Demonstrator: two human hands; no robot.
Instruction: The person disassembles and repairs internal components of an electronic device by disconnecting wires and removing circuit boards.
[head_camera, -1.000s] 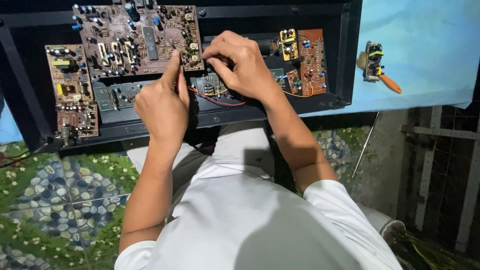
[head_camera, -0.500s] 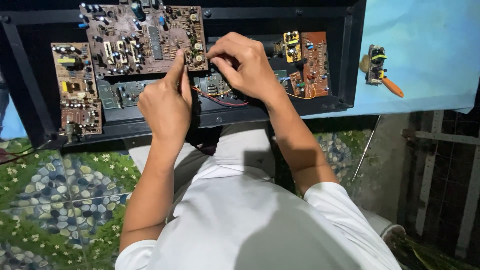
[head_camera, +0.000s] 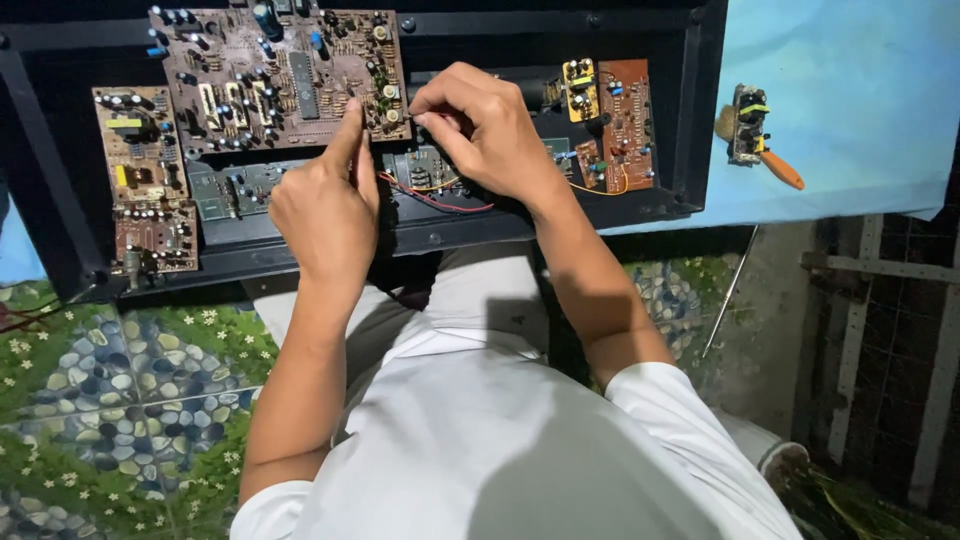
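The left hand (head_camera: 325, 215) is curled nearly closed, its forefinger stretched out so the tip rests on the near right edge of the large brown circuit board (head_camera: 280, 75), while the right hand (head_camera: 490, 130) is bunched with fingertips pinched together at that board's near right corner; whether it grips anything there I cannot tell. The board lies tilted at the far left of the open black chassis (head_camera: 690, 150), crowded with capacitors, connectors and a long dark chip, with red wires (head_camera: 440, 197) just near of it.

orange-handled tool (head_camera: 778, 167), blue cloth (head_camera: 860, 90), pebble-patterned floor (head_camera: 110, 390)
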